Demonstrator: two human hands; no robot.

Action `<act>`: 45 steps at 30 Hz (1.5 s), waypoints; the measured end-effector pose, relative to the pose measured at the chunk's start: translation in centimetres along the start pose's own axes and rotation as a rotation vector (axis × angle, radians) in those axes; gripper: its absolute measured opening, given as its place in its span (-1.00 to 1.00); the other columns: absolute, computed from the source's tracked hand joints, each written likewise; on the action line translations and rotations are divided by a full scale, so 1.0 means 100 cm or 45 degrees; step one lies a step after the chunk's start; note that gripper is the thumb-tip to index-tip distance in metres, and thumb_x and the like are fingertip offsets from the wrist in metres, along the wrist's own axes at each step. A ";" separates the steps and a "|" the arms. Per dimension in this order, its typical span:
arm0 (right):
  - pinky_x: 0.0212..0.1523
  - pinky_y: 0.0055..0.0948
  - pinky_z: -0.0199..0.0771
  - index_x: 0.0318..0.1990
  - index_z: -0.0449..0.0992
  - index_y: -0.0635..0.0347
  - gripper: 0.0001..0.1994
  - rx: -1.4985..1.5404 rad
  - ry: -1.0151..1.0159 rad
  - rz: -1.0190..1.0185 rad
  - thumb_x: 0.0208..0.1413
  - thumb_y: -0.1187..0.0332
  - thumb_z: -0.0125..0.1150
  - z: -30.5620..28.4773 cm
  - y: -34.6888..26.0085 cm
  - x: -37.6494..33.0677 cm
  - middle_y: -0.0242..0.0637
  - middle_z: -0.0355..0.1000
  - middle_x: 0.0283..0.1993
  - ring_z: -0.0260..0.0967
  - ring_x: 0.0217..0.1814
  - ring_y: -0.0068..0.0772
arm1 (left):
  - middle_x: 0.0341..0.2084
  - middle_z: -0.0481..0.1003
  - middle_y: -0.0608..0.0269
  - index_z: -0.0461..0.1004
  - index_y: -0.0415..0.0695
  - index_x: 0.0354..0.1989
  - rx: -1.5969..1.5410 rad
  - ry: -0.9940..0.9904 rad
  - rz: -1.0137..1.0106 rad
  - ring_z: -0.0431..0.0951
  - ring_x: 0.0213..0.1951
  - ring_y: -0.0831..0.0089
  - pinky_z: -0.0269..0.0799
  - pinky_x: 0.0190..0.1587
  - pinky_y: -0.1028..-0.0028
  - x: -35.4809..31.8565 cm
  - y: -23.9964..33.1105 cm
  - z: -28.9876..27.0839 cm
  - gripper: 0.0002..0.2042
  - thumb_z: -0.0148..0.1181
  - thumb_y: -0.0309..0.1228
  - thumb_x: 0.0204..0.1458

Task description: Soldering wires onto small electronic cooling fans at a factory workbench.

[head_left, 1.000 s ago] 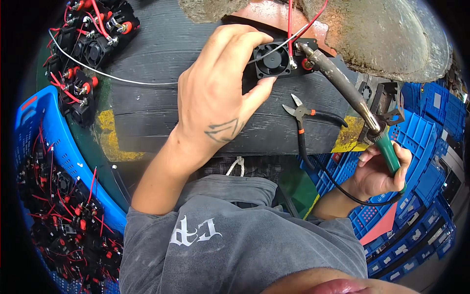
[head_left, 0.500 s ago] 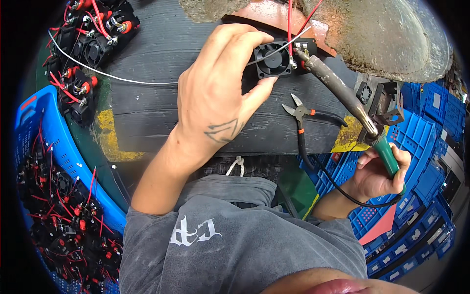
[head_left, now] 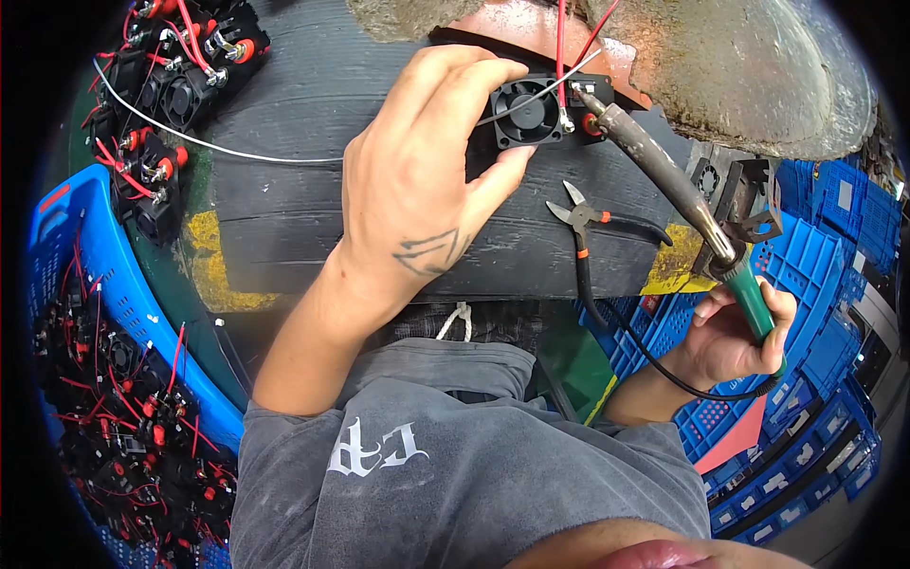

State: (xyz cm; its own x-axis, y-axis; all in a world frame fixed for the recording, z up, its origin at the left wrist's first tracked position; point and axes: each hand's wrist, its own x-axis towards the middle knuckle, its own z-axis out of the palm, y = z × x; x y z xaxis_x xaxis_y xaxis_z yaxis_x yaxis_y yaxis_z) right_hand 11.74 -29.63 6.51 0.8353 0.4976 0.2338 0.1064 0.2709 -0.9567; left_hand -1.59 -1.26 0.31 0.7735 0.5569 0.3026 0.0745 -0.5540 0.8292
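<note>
My left hand [head_left: 412, 166] grips a small black fan assembly [head_left: 527, 114] by its left side, thumb below and fingers above. A strand of solder wire [head_left: 545, 92] comes out past the same hand and crosses over the fan toward the upper right. Red wires [head_left: 561, 47] rise from the assembly's metal terminals. In my right hand [head_left: 735, 337] is a soldering iron [head_left: 664, 175], held by its green handle. Its tip is at the terminals on the assembly's right part; whether it touches them is hard to tell.
Cutting pliers [head_left: 580, 220] lie on the dark work surface [head_left: 294, 218]. At the left, a blue crate [head_left: 142, 294] holds many wired fan assemblies, and more are piled [head_left: 180, 95] above it. A crusted metal piece [head_left: 758, 76] stands at the upper right. Blue crates [head_left: 806, 275] are at the right.
The iron's tip has shifted very slightly to the right and up at the terminals. The solder wire's end has moved slightly. My left hand and the fan assembly are nearly still.
</note>
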 end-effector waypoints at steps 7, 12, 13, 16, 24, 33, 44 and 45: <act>-0.66 -0.46 0.55 -0.03 0.47 0.36 -0.47 -0.009 0.000 -0.003 0.25 -0.05 0.04 -0.002 -0.001 -0.002 0.13 0.54 -0.14 0.54 -0.41 -0.20 | 0.04 0.52 0.26 0.56 -0.10 0.14 0.002 -0.010 -0.008 0.18 -0.61 0.75 0.15 -0.55 0.67 0.000 0.000 -0.001 -0.45 0.44 -0.62 -0.13; -0.66 -0.47 0.54 -0.02 0.46 0.37 -0.45 0.037 0.013 0.016 0.26 -0.07 0.04 -0.001 0.003 0.000 0.14 0.53 -0.15 0.54 -0.43 -0.19 | 0.04 0.52 0.26 0.56 -0.10 0.15 -0.024 -0.001 0.007 0.15 -0.60 0.74 0.13 -0.55 0.66 -0.001 -0.002 0.000 -0.45 0.43 -0.65 -0.12; -0.66 -0.47 0.54 -0.02 0.46 0.37 -0.45 0.037 0.013 0.016 0.26 -0.07 0.04 -0.001 0.003 0.001 0.14 0.53 -0.15 0.54 -0.43 -0.19 | 0.04 0.52 0.26 0.56 -0.10 0.14 -0.030 0.001 0.009 0.15 -0.60 0.74 0.13 -0.55 0.66 -0.001 -0.002 -0.001 -0.45 0.43 -0.65 -0.12; -0.66 -0.47 0.54 -0.02 0.46 0.37 -0.45 0.026 0.010 0.014 0.28 -0.07 0.01 0.000 0.005 0.002 0.14 0.54 -0.14 0.55 -0.44 -0.19 | 0.04 0.52 0.26 0.57 -0.10 0.14 -0.036 0.000 0.009 0.15 -0.60 0.74 0.12 -0.55 0.66 0.000 0.000 -0.001 -0.45 0.43 -0.67 -0.13; -0.66 -0.47 0.53 -0.02 0.48 0.35 -0.48 0.009 0.014 0.039 0.30 -0.04 -0.05 0.002 0.006 0.007 0.16 0.54 -0.14 0.53 -0.48 -0.19 | 0.06 0.56 0.26 0.58 -0.11 0.11 -0.067 0.029 0.000 0.14 -0.59 0.74 0.11 -0.56 0.66 0.000 -0.001 -0.002 -0.48 0.40 -0.70 -0.10; -0.69 -0.52 0.46 -0.03 0.51 0.31 -0.49 -0.034 0.190 -0.006 0.29 -0.03 -0.06 -0.002 0.006 0.002 0.09 0.57 -0.22 0.50 -0.54 -0.26 | 0.12 0.57 0.28 0.59 -0.10 0.10 -0.048 0.051 -0.033 0.14 -0.58 0.75 0.15 -0.51 0.69 0.000 -0.002 -0.002 -0.53 0.34 -0.70 -0.04; -0.70 -0.54 0.42 -0.04 0.53 0.28 -0.51 0.016 0.339 -0.022 0.29 -0.02 -0.06 -0.007 0.013 -0.014 0.03 0.55 -0.28 0.46 -0.56 -0.29 | 0.18 0.55 0.23 0.58 -0.11 0.12 -0.030 0.104 -0.028 0.19 -0.55 0.77 0.23 -0.45 0.72 0.009 0.009 0.003 -0.55 0.28 -0.71 0.02; -0.71 -0.55 0.42 -0.04 0.53 0.27 -0.51 0.025 0.392 -0.030 0.29 -0.02 -0.06 -0.006 0.014 -0.014 0.02 0.55 -0.28 0.46 -0.55 -0.30 | 0.18 0.55 0.23 0.58 -0.11 0.12 -0.025 0.099 -0.019 0.19 -0.55 0.77 0.23 -0.45 0.72 0.008 0.005 0.004 -0.55 0.28 -0.71 0.02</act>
State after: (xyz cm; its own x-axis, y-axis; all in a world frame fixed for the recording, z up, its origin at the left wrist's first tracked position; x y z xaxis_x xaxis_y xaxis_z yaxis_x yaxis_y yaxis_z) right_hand 10.99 -30.42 4.73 0.9572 0.2186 0.1896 0.1199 0.2967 -0.9474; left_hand -0.66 -1.36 0.80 0.7213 0.6116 0.3250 0.0726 -0.5335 0.8427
